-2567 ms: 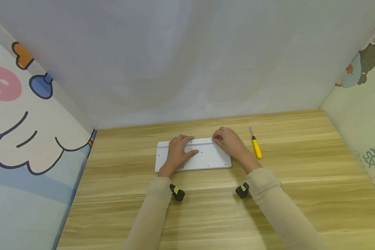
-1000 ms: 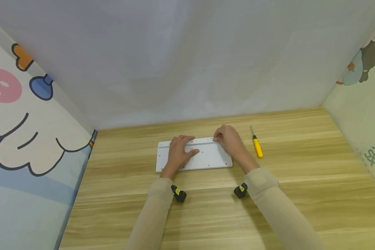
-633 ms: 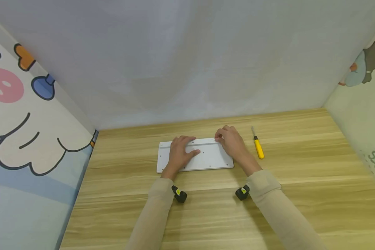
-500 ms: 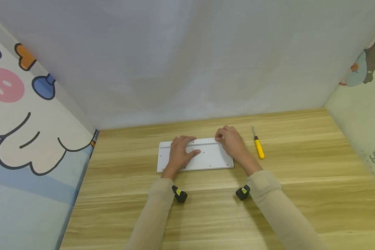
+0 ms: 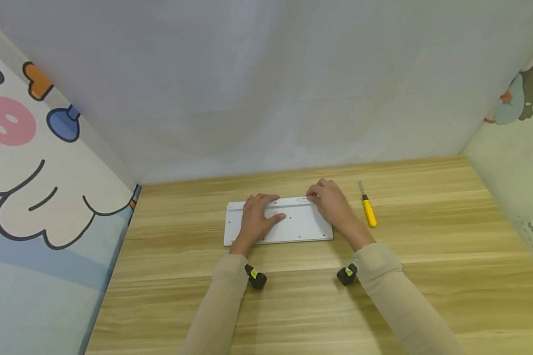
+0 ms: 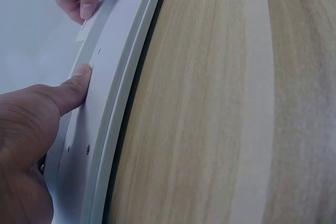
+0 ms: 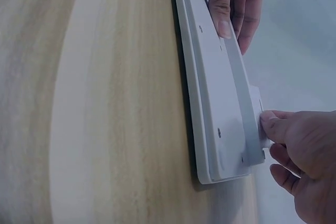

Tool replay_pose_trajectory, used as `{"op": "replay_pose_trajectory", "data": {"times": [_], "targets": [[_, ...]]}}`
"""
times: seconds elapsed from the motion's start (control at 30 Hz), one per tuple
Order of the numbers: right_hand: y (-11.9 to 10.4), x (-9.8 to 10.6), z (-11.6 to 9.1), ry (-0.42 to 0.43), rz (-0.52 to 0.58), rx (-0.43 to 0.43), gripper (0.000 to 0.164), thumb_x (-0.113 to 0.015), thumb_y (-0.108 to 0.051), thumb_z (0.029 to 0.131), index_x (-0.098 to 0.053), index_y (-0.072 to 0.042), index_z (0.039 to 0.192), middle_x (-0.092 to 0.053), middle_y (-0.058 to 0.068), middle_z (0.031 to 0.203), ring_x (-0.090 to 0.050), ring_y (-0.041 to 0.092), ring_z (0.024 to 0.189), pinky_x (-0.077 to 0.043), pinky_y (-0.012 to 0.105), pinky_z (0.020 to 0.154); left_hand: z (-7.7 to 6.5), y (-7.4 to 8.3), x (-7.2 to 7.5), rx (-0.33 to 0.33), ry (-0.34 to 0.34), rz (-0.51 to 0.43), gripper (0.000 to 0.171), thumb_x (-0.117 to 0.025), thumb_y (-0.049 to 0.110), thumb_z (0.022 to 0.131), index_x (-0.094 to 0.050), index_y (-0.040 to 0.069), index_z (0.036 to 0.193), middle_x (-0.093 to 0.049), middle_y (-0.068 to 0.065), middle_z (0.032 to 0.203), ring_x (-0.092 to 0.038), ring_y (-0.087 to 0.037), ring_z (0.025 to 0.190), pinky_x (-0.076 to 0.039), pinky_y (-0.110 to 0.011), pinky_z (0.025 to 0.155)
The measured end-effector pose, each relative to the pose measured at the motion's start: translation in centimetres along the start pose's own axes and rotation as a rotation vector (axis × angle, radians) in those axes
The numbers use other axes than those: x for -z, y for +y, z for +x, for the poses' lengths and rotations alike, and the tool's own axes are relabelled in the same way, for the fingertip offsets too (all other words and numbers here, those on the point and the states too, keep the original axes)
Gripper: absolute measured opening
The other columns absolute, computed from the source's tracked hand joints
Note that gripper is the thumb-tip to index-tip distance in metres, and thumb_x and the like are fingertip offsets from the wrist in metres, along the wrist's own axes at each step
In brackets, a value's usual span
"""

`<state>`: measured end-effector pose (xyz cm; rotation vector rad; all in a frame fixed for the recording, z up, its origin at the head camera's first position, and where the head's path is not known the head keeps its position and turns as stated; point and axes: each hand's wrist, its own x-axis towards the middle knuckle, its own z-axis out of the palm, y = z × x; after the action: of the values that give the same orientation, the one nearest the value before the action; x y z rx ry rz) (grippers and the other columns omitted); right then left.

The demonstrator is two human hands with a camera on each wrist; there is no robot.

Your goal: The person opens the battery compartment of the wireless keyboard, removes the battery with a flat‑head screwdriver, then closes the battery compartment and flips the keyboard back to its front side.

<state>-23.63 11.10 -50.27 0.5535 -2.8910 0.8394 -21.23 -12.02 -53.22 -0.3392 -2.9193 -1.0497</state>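
A white keyboard (image 5: 302,224) lies underside up on the wooden table, with small dark screws across it and a raised bar along its far side. My left hand (image 5: 254,219) grips it left of the middle, thumb on the underside and fingers over the far edge. Near the far right corner, my right hand (image 5: 330,199) pinches a small pale flap (image 7: 255,95) that sticks out past the raised bar in the right wrist view. A thin dark line shows on this flap beside the thumb. The right fingertips behind it are partly hidden.
A screwdriver (image 5: 369,212) with a yellow handle lies right of the keyboard, its shaft pointing away. Each wrist carries a black camera. Behind the wooden table (image 5: 293,305) hangs a grey cloth (image 5: 266,98); printed panels stand at both sides.
The keyboard and both hands appear slightly further right, as does the screwdriver, with a small shift of the view. Both hands keep the same grip.
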Motion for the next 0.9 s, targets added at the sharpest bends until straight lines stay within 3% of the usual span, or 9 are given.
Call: {"op": "replay_pose_trajectory", "data": {"times": [0.47,0.7,0.9], "targets": [[-0.2,1.1,0.3,-0.07,-0.041,-0.015,0.013,-0.064,-0.013,0.1,-0.072,-0.005,0.106,-0.067,0.012,0.104,-0.058,0.029,0.101,-0.053,0.042,0.092,-0.1,0.0,0.0,0.008,0.008,-0.007,0.054,-0.079,0.035,0.088,-0.063,0.018,0.137,-0.065,-0.009,0.139,-0.054,-0.029,0.138,-0.014,-0.051,0.134],[0.0,1.8,0.6,-0.06,-0.03,-0.019,0.015,-0.064,-0.013,0.101,-0.071,-0.003,0.109,-0.067,0.013,0.11,-0.059,0.031,0.106,-0.053,0.045,0.097,0.0,-0.2,-0.1,0.015,0.007,0.001,0.054,-0.079,0.036,0.088,-0.063,0.019,0.137,-0.064,-0.008,0.14,-0.053,-0.029,0.139,-0.014,-0.051,0.134],[0.6,2.1,0.9,-0.051,-0.049,-0.015,0.015,-0.064,-0.013,0.1,-0.069,-0.002,0.109,-0.066,0.014,0.108,-0.059,0.03,0.103,-0.053,0.043,0.093,0.0,-0.3,-0.2,0.005,0.01,-0.013,0.054,-0.079,0.035,0.088,-0.063,0.018,0.136,-0.065,-0.009,0.139,-0.053,-0.03,0.138,-0.014,-0.051,0.134]]}}
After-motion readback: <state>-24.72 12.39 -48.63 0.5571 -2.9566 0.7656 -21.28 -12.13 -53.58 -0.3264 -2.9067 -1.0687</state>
